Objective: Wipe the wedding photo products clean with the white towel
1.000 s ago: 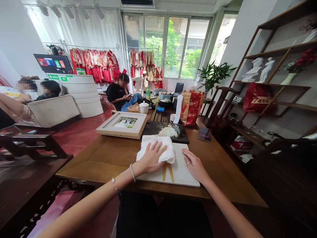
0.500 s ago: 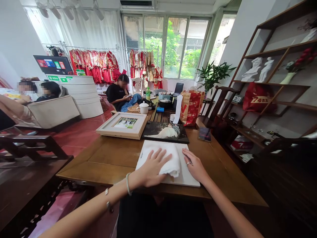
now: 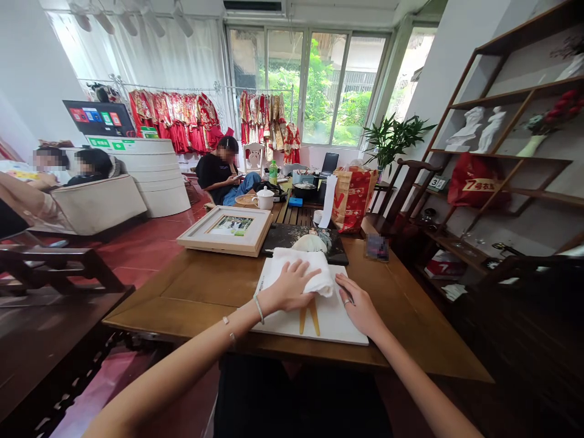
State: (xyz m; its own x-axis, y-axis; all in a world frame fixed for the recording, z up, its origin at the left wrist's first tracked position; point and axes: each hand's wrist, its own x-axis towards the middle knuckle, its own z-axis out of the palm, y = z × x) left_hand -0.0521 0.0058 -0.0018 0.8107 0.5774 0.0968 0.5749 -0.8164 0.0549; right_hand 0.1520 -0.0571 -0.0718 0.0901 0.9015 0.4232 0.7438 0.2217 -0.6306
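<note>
A white board (image 3: 335,322) with two yellow strokes lies at the near edge of the wooden table (image 3: 201,292). My left hand (image 3: 292,286) lies flat, fingers spread, on a folded white cloth (image 3: 305,267) and presses it onto the far half of the board. To the right, my right hand (image 3: 360,307), a ring on one finger, rests on the board's right side with fingers stretched out, holding it down.
Behind the board lie a dark photo print (image 3: 305,241) and a wooden picture frame (image 3: 225,228). A phone (image 3: 376,246) and a red paper bag (image 3: 353,198) sit further right. Shelves (image 3: 502,158) stand to the right. People sit at the back and left.
My left hand slid the cloth toward me over the board, then pushed it back to the far side, uncovering the yellow strokes again. My right hand stayed put.
</note>
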